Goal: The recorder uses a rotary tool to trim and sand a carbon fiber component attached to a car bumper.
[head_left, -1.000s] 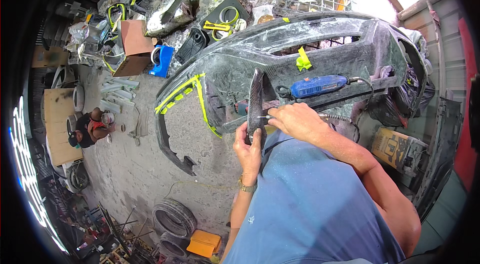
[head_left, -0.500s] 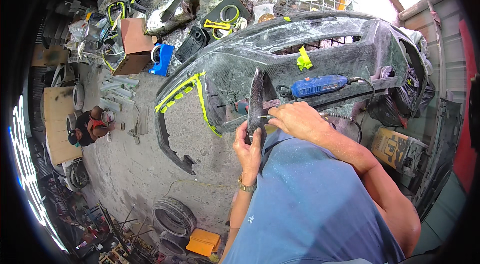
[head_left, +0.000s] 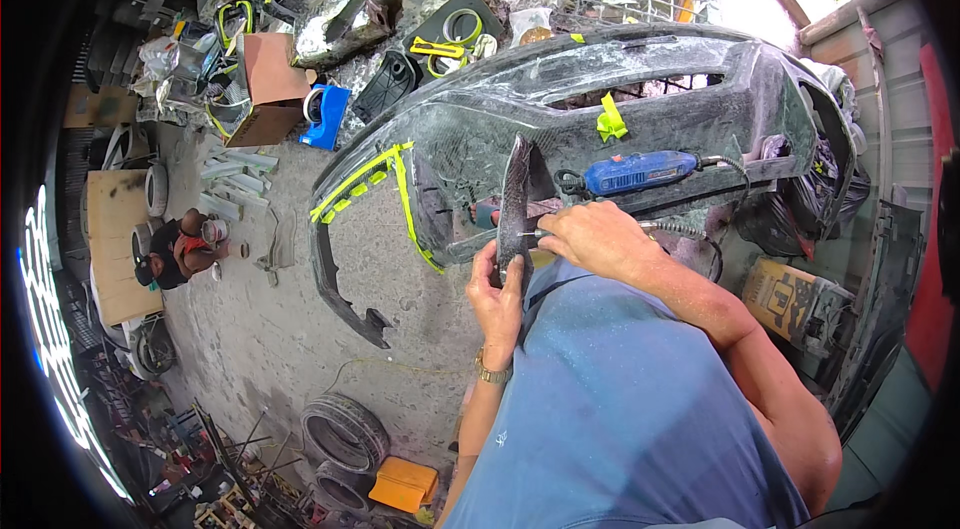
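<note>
Left hand (head_left: 497,294) grips lower end of dark trim strip (head_left: 515,194), held upright against bumper (head_left: 600,99). Right hand (head_left: 590,239) closed on thin tool tip at strip. Blue rotary tool (head_left: 640,171) rests on bumper ledge, just beyond.

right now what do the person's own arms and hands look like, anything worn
Both forearms are bare, with no gloves. The left hand has a gold-coloured watch at the wrist. The right hand wears nothing. A dusty blue shirt covers the torso.
</note>
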A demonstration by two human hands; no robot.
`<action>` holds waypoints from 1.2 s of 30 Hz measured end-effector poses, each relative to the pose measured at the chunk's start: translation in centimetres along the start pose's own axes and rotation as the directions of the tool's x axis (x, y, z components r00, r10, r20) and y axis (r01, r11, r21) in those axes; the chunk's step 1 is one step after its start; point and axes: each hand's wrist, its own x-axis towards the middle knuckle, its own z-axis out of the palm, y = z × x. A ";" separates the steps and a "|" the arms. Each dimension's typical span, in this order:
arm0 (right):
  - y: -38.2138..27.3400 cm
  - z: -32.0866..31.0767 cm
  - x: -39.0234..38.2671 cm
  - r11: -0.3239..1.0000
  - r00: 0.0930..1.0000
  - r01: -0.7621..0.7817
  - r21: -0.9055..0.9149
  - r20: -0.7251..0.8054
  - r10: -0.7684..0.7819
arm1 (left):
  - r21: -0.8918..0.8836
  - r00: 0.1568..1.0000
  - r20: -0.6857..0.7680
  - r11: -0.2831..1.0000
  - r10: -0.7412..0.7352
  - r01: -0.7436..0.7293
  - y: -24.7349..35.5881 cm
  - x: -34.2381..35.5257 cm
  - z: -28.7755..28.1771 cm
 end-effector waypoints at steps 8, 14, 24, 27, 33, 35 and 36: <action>0.2 0.1 0.1 1.000 1.000 0.010 0.012 -0.003 -0.010 | -0.026 1.000 -0.002 0.999 -0.027 0.027 0.3 0.0 0.0; 0.0 -0.1 0.2 1.000 1.000 0.021 0.015 -0.007 -0.021 | -0.011 1.000 -0.007 1.000 -0.009 0.009 0.0 0.0 -0.1; 0.4 0.0 0.3 0.997 0.997 0.074 0.000 -0.018 -0.074 | 0.006 0.999 0.007 0.999 -0.038 0.038 0.1 0.1 -0.2; 0.4 -0.1 0.3 0.997 0.997 0.073 0.003 -0.011 -0.073 | 0.008 0.999 0.006 0.999 -0.042 0.042 0.2 0.1 -0.2; 0.2 -0.5 0.4 0.998 0.998 0.066 0.012 0.012 -0.066 | 0.006 0.999 0.009 0.999 -0.040 0.040 0.0 0.1 -0.3; 0.2 -0.8 0.4 0.998 0.998 0.063 0.012 0.012 -0.063 | -0.003 0.999 0.005 0.999 -0.039 0.039 0.0 0.1 -0.3; 0.2 -0.8 0.4 0.998 0.997 0.069 0.010 0.016 -0.070 | -0.021 0.999 0.008 0.999 -0.048 0.048 0.1 0.1 -0.2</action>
